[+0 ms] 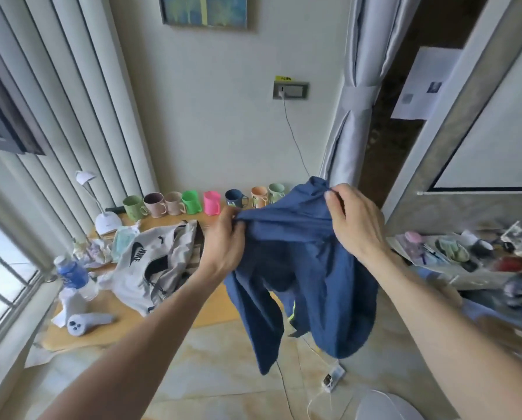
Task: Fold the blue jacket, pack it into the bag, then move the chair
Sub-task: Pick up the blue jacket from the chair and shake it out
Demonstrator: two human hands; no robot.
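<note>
The blue jacket (pixel 302 268) hangs in the air in front of me, above the right end of the wooden table (pixel 126 316). My left hand (pixel 226 241) pinches its upper edge on the left. My right hand (pixel 357 222) grips the collar area on the right. The jacket's lower part and a sleeve dangle below table height toward the floor. A grey and white bag (pixel 153 262) with a black logo lies crumpled on the table, left of the jacket. A round white seat (pixel 387 404), perhaps the chair, shows at the bottom edge.
Several coloured mugs (pixel 193 201) line the table's back edge by the wall. A white desk lamp (pixel 102 213), a water bottle (pixel 74 277) and a pale handheld device (pixel 87 322) sit at the left. A power strip (pixel 332 378) and cables lie on the floor. A cluttered shelf (pixel 466 256) is at right.
</note>
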